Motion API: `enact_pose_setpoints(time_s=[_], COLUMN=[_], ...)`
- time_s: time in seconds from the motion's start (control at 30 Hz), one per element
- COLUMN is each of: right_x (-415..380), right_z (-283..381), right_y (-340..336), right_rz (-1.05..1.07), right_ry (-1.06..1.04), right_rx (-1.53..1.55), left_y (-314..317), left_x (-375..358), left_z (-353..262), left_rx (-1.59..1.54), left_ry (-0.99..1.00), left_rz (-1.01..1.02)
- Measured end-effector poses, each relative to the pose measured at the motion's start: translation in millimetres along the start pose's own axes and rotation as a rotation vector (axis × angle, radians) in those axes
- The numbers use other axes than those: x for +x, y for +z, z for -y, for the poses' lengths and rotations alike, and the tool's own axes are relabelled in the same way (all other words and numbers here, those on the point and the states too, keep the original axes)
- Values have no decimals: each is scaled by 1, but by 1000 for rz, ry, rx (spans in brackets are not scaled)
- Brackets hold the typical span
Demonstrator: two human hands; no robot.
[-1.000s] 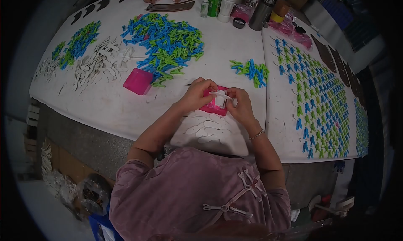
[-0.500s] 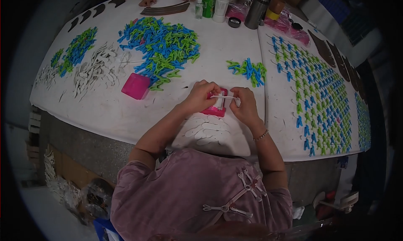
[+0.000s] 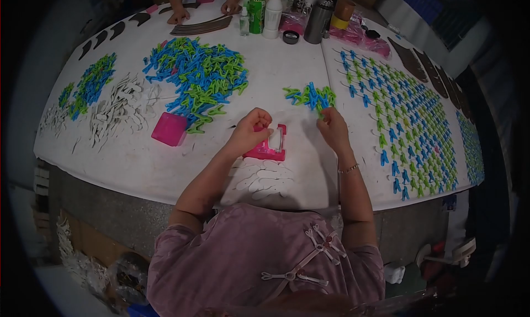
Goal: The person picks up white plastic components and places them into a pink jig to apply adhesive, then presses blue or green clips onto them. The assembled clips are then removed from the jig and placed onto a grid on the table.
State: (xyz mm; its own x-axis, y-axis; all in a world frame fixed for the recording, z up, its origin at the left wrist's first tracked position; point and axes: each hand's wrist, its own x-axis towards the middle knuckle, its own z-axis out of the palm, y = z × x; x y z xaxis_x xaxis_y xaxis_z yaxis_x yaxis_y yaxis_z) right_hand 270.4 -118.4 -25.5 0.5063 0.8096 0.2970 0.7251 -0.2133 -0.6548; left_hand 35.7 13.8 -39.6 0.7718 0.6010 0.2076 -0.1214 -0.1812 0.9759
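Observation:
My left hand (image 3: 253, 132) is at the left side of a pink frame-like tray (image 3: 267, 151), its fingers curled; whether they pinch something is too small to tell. Inside the tray lies a white piece (image 3: 275, 139). My right hand (image 3: 333, 128) is raised to the right of the tray, fingers drawn together at the near edge of a small pile of blue and green clips (image 3: 312, 98). Its fingertips touch or overlap a green clip at the edge. Flat white pieces (image 3: 262, 178) lie in front of the tray, close to my body.
A large clip pile (image 3: 201, 77) and a pink box (image 3: 169, 129) are on the left, with thin white strips (image 3: 118, 110) beyond. Rows of clips (image 3: 406, 124) cover the right side. Bottles (image 3: 273, 14) stand at the back, near another person's hands (image 3: 179, 16).
My right hand has left the tray and moved to the small clip pile. The white strip stretched between both hands is no longer there. The camera view has shifted slightly.

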Motion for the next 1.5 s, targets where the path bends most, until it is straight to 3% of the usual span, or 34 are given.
enact_pose_setpoints(time_s=[0.03, 0.07, 0.13, 0.27, 0.47, 0.53, 0.73, 1.17, 1.4, 1.47, 1.5], right_x=[6, 11, 17, 25, -4, -26, -96, -110, -111, -113, -115], right_z=[-11, -22, -30, -37, -16, 9, 69, 81, 78, 76, 73], right_y=[1, 4, 11, 31, 10, -3, -6, 7, 5, -4, -12], right_rz=[16, 18, 20, 0, -125, -101, -66, 42, -13, 99, 33], right_ry=[190, 183, 248, 201, 61, 56, -97, -131, -92, -95, -53], right_rx=[-133, -129, -482, -618, -535, 155, 693, 764, 666, 598, 561], left_y=[-6, -10, -16, -22, -25, -17, 5, 16, 17, 21, 18], left_x=[-6, -10, -18, -32, -42, -44, -47, -54, -52, -52, -53], left_z=[-10, -15, -16, -18, -5, -21, -44, -47, -44, -50, -46], left_rx=[-64, -128, -231, -452, -649, -656, -519, -339, -351, -165, -73], left_ry=[-60, -121, -164, -205, -238, -262, -265, -137, -202, -120, -67], left_rz=[-36, -75, -82, -90, -48, -33, 54, 157, 232, 104, 96])
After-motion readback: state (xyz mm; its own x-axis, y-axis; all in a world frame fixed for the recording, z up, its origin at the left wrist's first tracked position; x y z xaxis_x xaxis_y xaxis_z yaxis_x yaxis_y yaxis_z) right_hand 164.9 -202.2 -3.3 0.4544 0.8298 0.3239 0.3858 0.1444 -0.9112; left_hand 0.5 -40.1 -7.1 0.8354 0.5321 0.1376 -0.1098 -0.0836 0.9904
